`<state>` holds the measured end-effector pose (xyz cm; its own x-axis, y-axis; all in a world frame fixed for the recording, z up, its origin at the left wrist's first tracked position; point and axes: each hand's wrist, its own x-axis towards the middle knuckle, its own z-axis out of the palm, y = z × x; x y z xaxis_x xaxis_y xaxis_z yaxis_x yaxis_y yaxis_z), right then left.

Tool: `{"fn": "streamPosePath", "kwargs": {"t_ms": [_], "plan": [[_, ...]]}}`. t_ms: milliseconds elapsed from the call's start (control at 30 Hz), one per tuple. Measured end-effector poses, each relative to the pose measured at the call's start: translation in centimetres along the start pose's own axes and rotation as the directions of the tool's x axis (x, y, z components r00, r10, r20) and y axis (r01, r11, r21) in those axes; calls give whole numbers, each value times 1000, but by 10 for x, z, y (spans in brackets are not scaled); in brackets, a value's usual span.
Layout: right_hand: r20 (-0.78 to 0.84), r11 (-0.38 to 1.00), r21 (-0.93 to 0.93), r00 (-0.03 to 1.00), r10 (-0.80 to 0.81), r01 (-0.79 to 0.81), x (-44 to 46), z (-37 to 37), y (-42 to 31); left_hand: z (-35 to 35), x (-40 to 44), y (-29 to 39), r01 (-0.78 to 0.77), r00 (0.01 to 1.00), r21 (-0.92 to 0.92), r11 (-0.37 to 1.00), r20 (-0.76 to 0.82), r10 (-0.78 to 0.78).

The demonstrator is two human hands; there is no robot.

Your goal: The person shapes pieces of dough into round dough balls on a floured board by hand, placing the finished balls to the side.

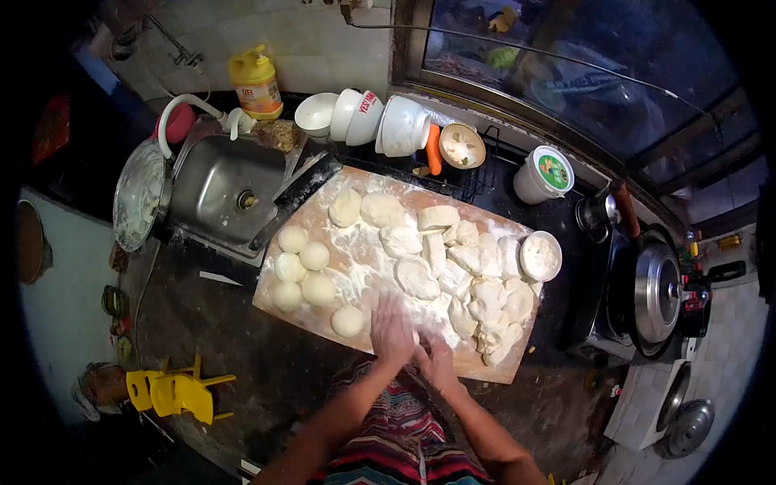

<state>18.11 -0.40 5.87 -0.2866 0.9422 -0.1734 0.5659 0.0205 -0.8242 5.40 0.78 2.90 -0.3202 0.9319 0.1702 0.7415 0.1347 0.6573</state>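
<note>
At the near edge of a floury wooden board (368, 279), my left hand (394, 333) is whitened with flour and smeared by motion, its fingers pointing away from me. My right hand (436, 360) is beside it with the fingers curled in. A sliver of pale dough (415, 337) shows between the two hands; the rest is hidden under them. Just left of my left hand sits a smooth dough ball (347, 321). Several more dough balls (318, 288) are grouped at the board's left. Rough cut dough pieces (416, 278) cover the middle and right.
A flour bowl (540, 256) stands at the board's right edge. Left of the board is a metal sink (222, 190). Stacked bowls (404, 127), a carrot (434, 149) and a white tub (543, 175) line the back. A lidded pan (657, 293) sits at right.
</note>
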Motion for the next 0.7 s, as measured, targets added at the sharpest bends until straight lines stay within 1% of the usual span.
{"fn": "streamPosePath", "kwargs": {"t_ms": [100, 167, 200, 233, 267, 300, 333, 400, 433, 467, 500, 533, 567, 633, 700], "plan": [[105, 951, 165, 964, 245, -260, 18, -12, -17, 2, 30, -1, 10, 1000, 161, 987, 1, -11], [145, 973, 187, 983, 111, -138, 20, 11, 24, 6, 24, -4, -18, 1000, 176, 984, -5, 19], [143, 983, 171, 989, 48, -72, 19, 11, 28, 6, 21, -4, -29, 999, 183, 983, -9, 31], [141, 988, 154, 990, -17, -5, 19, 7, 22, 1, 11, 2, 96, 995, 0, 995, 34, -96], [116, 992, 111, 990, -74, 61, 13, 0, 16, -8, -6, 11, 226, 972, -175, 958, 102, -210], [96, 990, 62, 986, -134, 128, 11, -8, 7, -13, -21, 17, 355, 933, -337, 872, 187, -308], [82, 968, 21, 965, -251, 250, 6, -8, 10, -13, -30, 19, 336, 942, -329, 882, 142, -305], [76, 880, -60, 881, -466, 471, -14, -1, 22, -11, -46, 21, 309, 950, -309, 899, 57, -307], [-1, 876, -110, 881, -473, 470, -15, 2, 20, -4, -44, 10, 48, 999, -136, 990, -18, -51], [20, 958, -46, 959, -283, 284, -12, 2, 20, 4, -36, -3, 36, 999, -48, 998, -37, -38], [53, 997, 13, 995, -82, 81, -6, -7, 3, 6, -16, -10, 26, 998, 41, 999, -52, -23], [96, 990, 64, 988, 121, -127, -2, -12, -5, 7, 4, -14, 15, 998, 130, 991, -66, -6], [-12, 998, 57, 1000, -29, 30, 3, 0, 10, 8, 17, -17, -5, 996, 180, 984, -87, 21], [40, 970, 174, 986, 163, -167, 10, 29, 36, 10, 31, -18, -46, 989, 272, 961, -125, 83], [0, 962, 246, 992, 125, -122, 12, 39, 47, 10, 11, -13, -93, 994, 105, 990, -41, 97]]}}
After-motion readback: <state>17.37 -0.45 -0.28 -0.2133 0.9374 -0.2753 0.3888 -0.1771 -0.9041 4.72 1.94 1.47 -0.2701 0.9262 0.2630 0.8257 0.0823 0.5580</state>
